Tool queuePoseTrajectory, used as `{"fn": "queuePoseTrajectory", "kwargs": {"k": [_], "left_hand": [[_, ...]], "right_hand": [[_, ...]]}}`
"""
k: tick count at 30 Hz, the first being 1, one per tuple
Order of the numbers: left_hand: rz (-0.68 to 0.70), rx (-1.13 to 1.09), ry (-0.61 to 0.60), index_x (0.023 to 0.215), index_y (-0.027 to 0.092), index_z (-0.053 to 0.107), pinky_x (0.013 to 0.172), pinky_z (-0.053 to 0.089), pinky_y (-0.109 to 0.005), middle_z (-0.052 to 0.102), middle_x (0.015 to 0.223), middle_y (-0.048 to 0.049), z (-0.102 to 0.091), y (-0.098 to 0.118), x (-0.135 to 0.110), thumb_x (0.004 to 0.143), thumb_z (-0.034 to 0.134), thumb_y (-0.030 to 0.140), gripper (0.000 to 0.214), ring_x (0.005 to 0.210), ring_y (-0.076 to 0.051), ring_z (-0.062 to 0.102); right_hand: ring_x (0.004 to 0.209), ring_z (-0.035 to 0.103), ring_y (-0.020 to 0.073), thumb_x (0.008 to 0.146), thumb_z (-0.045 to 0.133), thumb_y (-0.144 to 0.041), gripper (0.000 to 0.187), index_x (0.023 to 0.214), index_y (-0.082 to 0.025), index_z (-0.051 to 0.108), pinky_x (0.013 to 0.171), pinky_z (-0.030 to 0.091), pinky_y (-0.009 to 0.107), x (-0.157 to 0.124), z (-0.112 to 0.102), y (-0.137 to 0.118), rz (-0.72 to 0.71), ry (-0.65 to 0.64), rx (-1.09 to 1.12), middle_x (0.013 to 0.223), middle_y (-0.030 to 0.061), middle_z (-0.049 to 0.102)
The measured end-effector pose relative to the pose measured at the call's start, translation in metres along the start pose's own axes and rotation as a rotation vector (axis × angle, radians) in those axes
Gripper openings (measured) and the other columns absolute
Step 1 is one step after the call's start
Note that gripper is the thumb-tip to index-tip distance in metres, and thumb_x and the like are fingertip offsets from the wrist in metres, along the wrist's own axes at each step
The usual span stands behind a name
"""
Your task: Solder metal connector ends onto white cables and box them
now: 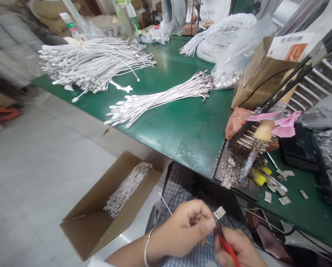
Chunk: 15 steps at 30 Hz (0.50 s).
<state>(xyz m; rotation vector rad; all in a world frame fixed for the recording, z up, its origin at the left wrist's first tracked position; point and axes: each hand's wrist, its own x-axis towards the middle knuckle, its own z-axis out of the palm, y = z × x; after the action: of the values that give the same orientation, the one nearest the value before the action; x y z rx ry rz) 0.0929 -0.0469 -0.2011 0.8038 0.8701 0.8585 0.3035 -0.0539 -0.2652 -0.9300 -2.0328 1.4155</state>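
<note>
My left hand (186, 230) is closed, thumb and fingers pinching a white cable (165, 204) just below its metal USB plug (219, 212). The cable's other end sticks out behind the wrist. In my right hand (240, 244) are red-handled pliers (228, 250), their dark jaws right at the base of the plug. Whether the jaws are clamped on it is hard to see. Both hands are above my checked lap, in front of the green table (177, 126). A bundle of white cables (160, 98) lies on that table.
A larger cable pile (96, 61) lies at the back left. An open cardboard box (85, 222) with cables stands on the floor. At right, a soldering iron (255, 152) with a pink ribbon hangs over a dirty tray (224, 159). Loose metal pieces (284, 200) lie nearby.
</note>
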Motion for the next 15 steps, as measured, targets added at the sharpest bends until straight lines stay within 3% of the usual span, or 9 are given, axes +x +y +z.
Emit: {"fn": "queuePoseTrajectory", "kwargs": {"k": [4, 9, 12, 15], "left_hand": [[-0.043, -0.217, -0.068, 0.089, 0.013, 0.060, 0.044, 0.031, -0.015, 0.059, 0.059, 0.0031, 0.000, -0.011, 0.005, 0.087, 0.073, 0.063, 0.051, 0.044, -0.003, 0.045], [0.015, -0.468, -0.007, 0.087, 0.013, 0.059, 0.049, 0.037, -0.014, 0.065, 0.060, 0.0003, 0.007, -0.037, 0.009, 0.084, 0.081, 0.053, 0.046, 0.051, -0.006, 0.056], [0.098, -0.502, 0.014, 0.086, 0.013, 0.060, 0.047, 0.035, -0.013, 0.066, 0.060, -0.0003, 0.009, -0.049, 0.008, 0.087, 0.079, 0.051, 0.043, 0.048, -0.006, 0.055], [0.143, -0.493, 0.043, 0.086, 0.013, 0.061, 0.047, 0.036, -0.012, 0.066, 0.058, 0.0003, 0.010, -0.052, 0.006, 0.089, 0.078, 0.051, 0.042, 0.048, -0.005, 0.055]], "right_hand": [[0.050, 0.046, 0.0103, 0.102, 0.055, -0.045, 0.034, 0.078, -0.021, 0.053, 0.050, 0.031, 0.023, 0.009, -0.004, 0.004, -0.170, 0.285, -0.281, 0.059, -0.0022, 0.053], [0.046, 0.039, 0.0080, 0.105, 0.046, -0.040, 0.033, 0.079, -0.021, 0.049, 0.044, 0.025, 0.021, 0.021, 0.008, -0.002, -0.195, 0.225, -0.133, 0.057, -0.0049, 0.048], [0.044, 0.032, 0.0067, 0.105, 0.047, -0.046, 0.038, 0.077, -0.021, 0.051, 0.042, 0.022, 0.021, 0.025, 0.019, -0.005, -0.174, 0.183, -0.039, 0.056, -0.0064, 0.044], [0.046, 0.036, 0.0068, 0.107, 0.043, -0.051, 0.044, 0.077, -0.020, 0.053, 0.045, 0.027, 0.020, 0.026, 0.024, -0.009, -0.104, 0.147, 0.034, 0.057, -0.0056, 0.045]]}}
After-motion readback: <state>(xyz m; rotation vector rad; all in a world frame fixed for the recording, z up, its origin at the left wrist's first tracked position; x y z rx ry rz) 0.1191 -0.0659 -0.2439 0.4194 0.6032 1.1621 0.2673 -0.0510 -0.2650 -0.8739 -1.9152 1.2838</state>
